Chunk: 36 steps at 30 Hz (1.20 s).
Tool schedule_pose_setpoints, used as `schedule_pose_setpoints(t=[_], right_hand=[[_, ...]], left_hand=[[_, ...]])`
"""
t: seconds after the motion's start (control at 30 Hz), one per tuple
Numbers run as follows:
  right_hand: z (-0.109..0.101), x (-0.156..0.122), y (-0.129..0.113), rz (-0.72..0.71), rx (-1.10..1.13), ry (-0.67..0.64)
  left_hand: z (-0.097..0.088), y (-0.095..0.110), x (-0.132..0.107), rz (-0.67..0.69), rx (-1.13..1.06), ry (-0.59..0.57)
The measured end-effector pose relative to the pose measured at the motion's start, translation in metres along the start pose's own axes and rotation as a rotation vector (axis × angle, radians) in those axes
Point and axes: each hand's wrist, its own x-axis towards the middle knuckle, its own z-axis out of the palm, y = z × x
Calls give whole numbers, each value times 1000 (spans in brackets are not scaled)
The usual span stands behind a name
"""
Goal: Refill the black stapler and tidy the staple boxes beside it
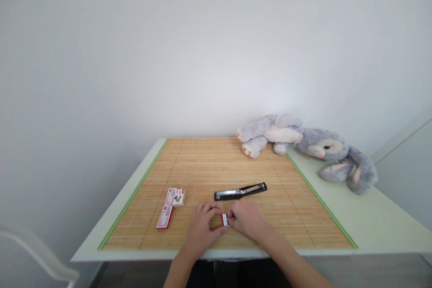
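My left hand [202,229] and my right hand [248,219] meet over the near middle of a bamboo mat [209,166]. Both pinch a small white and red staple box [224,219] between their fingertips, just above the mat. Beyond the hands lies a black stapler [240,191], swung open flat with its metal rail showing. To the left lie two more staple boxes [175,197], and one red-edged box [165,217] lies nearer to me.
The mat covers a pale table [371,220] set against a white wall. A grey plush rabbit [303,141] lies on its side at the back right, partly on the mat. A white chair arm [40,252] shows at the lower left.
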Motion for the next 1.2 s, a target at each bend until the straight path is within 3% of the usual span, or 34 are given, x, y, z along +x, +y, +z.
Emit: schedule_pose_setpoints(t=[0.13, 0.3, 0.47, 0.6, 0.83, 1.2], right_hand=[[-2, -18, 18, 19, 173, 108], [13, -38, 48, 52, 436, 179], [26, -47, 72, 109, 433, 190], [22, -51, 84, 137, 440, 149], [12, -44, 67, 16, 409, 56], [16, -38, 51, 0, 440, 104]], left_hand=[[0, 0, -1, -11, -2, 6], [1, -1, 0, -8, 2, 2], [2, -3, -1, -2, 16, 2], [2, -4, -1, -22, 12, -21], [11, 1, 4, -6, -52, -37], [12, -1, 2, -15, -152, 3]])
